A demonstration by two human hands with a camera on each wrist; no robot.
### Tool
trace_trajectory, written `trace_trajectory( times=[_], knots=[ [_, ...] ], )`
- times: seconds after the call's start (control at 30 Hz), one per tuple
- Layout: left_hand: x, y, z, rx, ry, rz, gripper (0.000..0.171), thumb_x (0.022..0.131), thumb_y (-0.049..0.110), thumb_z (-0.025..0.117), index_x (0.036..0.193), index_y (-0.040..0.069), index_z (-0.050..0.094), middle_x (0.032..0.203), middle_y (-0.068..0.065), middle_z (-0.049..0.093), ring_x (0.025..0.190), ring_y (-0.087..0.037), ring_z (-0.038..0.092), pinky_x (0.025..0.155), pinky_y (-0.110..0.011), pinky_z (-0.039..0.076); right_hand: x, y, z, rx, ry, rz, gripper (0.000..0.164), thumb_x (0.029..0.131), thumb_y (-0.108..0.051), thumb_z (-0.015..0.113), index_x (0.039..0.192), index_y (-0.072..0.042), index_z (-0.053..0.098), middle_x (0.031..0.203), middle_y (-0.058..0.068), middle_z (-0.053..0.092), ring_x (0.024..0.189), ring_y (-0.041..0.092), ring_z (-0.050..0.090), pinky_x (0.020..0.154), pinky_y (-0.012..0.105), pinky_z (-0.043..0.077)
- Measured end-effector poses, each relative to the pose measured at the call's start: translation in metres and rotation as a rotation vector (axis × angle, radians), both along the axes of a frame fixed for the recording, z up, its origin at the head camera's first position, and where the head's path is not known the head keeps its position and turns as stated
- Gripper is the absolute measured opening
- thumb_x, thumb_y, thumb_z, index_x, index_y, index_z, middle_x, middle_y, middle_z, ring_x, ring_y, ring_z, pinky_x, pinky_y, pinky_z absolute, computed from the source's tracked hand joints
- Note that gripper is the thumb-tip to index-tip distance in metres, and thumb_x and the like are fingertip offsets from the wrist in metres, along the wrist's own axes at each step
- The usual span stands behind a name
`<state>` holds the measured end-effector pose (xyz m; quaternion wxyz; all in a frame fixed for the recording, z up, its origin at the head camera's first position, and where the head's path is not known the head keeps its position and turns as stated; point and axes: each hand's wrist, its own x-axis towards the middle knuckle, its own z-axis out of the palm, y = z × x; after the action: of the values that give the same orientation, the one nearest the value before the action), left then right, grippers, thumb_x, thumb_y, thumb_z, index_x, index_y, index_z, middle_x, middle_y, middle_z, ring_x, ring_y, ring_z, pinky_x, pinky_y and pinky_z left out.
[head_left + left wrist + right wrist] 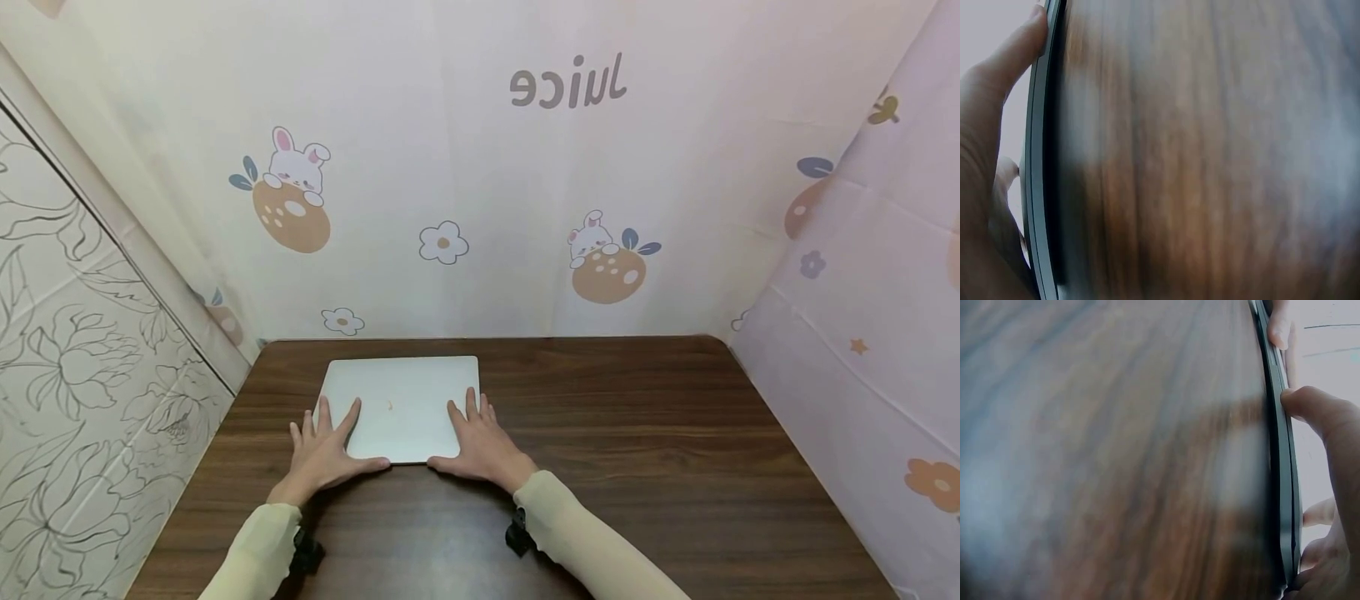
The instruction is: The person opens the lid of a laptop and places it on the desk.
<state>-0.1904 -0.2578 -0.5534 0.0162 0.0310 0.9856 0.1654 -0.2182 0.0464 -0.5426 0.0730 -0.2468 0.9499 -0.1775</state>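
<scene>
A closed silver laptop [411, 400] lies flat towards the back left of the wooden table, a small mark on its lid. My left hand [321, 452] spreads its fingers over the laptop's left front corner, the thumb along the front edge. At the right front corner, my right hand [483, 443] also lies with fingers spread. In the left wrist view, the thumb [1019, 47] rests at the laptop's thin grey edge [1036, 162]. The right wrist view has that hand's thumb [1319, 409] against the same edge [1284, 481], with fingertips of the other hand above it.
The dark wood table [637, 467] extends to the right of the laptop. A printed curtain [510, 175] hangs along its back edge, with another fabric panel [885, 333] at the right and a flower-patterned panel [82, 375] at the left.
</scene>
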Motion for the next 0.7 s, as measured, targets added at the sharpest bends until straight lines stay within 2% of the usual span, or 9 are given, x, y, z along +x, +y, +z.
trace_trajectory(
  times=[0.7],
  knots=[
    [0.003,0.023,0.001,0.000,-0.005,-0.003,0.128,0.065,0.092,0.066,0.165,0.023,0.026,0.165,-0.040,-0.002,0.145,-0.071,0.005,0.112,-0.083,-0.003,0.008,0.022,0.002,-0.010,0.010,-0.011,0.105,0.088,-0.075,0.061,0.162,-0.008,0.031,0.167,0.033,0.009,0.152,0.058,0.012,0.124,0.059,0.024]
  ],
)
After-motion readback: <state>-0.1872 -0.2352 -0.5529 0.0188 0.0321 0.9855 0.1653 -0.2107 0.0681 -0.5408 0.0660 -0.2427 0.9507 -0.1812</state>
